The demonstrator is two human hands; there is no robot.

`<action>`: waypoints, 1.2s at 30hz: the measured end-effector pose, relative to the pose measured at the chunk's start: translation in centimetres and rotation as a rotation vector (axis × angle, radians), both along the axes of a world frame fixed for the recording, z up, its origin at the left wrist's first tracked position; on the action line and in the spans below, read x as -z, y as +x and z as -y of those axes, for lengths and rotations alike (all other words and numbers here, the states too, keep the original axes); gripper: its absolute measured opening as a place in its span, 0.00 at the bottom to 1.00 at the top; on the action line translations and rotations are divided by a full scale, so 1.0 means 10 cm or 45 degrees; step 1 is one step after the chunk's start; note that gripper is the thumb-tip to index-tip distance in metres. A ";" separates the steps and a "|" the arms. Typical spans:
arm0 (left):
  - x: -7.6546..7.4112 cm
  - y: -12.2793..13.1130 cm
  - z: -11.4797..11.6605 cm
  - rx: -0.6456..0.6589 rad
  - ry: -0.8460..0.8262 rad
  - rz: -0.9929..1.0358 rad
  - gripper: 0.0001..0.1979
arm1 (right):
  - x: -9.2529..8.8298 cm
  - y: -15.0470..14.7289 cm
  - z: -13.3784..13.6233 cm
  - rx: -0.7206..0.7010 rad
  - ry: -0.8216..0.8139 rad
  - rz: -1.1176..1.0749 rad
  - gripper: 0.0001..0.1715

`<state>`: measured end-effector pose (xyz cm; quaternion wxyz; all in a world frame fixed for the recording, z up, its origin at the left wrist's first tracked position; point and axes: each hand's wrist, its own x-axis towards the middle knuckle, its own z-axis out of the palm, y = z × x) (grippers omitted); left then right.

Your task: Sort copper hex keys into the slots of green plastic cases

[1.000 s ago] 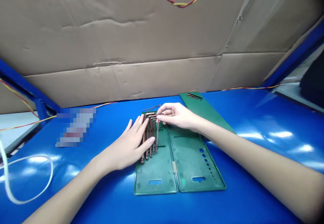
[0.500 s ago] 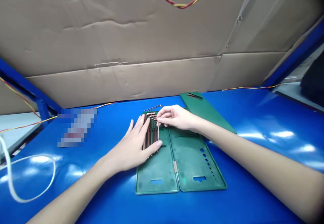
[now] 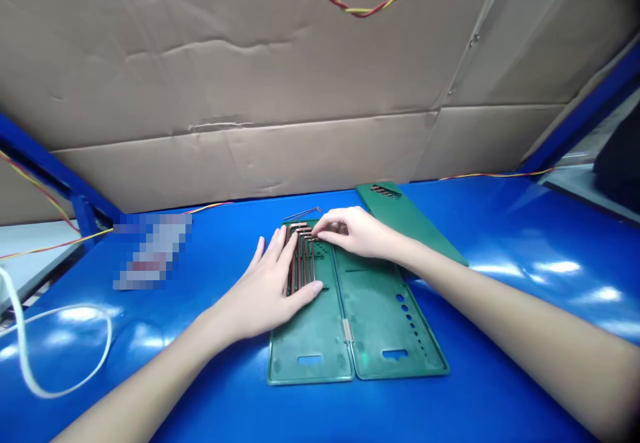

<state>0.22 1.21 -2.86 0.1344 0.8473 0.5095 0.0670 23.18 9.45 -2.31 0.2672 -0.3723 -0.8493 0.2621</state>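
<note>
A green hex key case [image 3: 320, 343] lies unfolded on the blue table, with several bronze-coloured hex keys [image 3: 303, 263] side by side in its left half. My left hand [image 3: 270, 293] rests flat across these keys, fingers spread and the thumb over their lower ends. At the top of the row, my right hand [image 3: 353, 233] pinches the bent end of a thin hex key [image 3: 315, 263]. The long shank of that key runs down toward my left thumb. Just behind the case is another thin hex key [image 3: 303, 213]. My left hand hides part of the row.
A second green case [image 3: 415, 223], closed, lies behind and to the right, with key ends in its window. A blurred-out item [image 3: 155, 253] and a white cable [image 3: 65, 389] are at left. Cardboard [image 3: 300, 156] walls the back, and a twisted red-yellow wire [image 3: 360, 12] hangs above.
The thin key in my right fingers has dropped in line beside the others. My right hand has shifted slightly right; my left hand stays almost where it was.
</note>
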 end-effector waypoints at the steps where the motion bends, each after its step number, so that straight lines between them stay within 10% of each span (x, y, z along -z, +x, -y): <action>1: 0.00 0.00 0.00 -0.003 -0.004 0.001 0.47 | 0.01 0.01 -0.01 -0.009 0.006 0.000 0.07; 36: 0.04 0.06 -0.04 -0.014 0.011 0.143 0.38 | -0.14 0.05 0.02 -0.398 0.290 0.315 0.16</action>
